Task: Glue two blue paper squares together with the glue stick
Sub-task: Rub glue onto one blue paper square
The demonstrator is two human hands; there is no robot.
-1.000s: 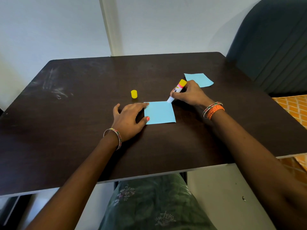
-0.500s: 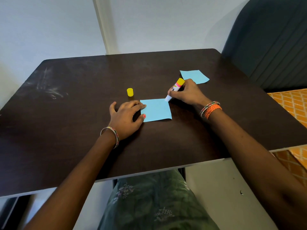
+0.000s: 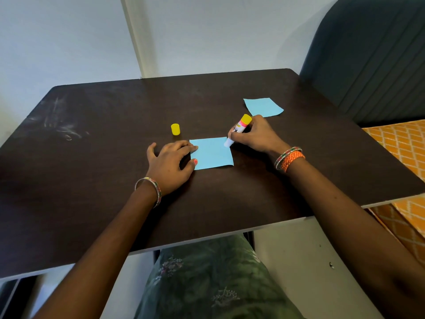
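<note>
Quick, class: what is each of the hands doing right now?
Left hand: open, fingers spread flat, pinning the near blue paper square at its left edge.
Right hand: closed around the glue stick, tip on the square's far right corner.

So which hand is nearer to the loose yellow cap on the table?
Left. The left hand lies just in front of the yellow cap, pinning the near blue square. The right hand, holding the glue stick, is farther off to its right.

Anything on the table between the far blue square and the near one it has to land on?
Only the right hand with the glue stick, which sits on that line at the near square's far right corner. The far square lies apart; the yellow cap stands off left. The left hand pins the left edge.
</note>
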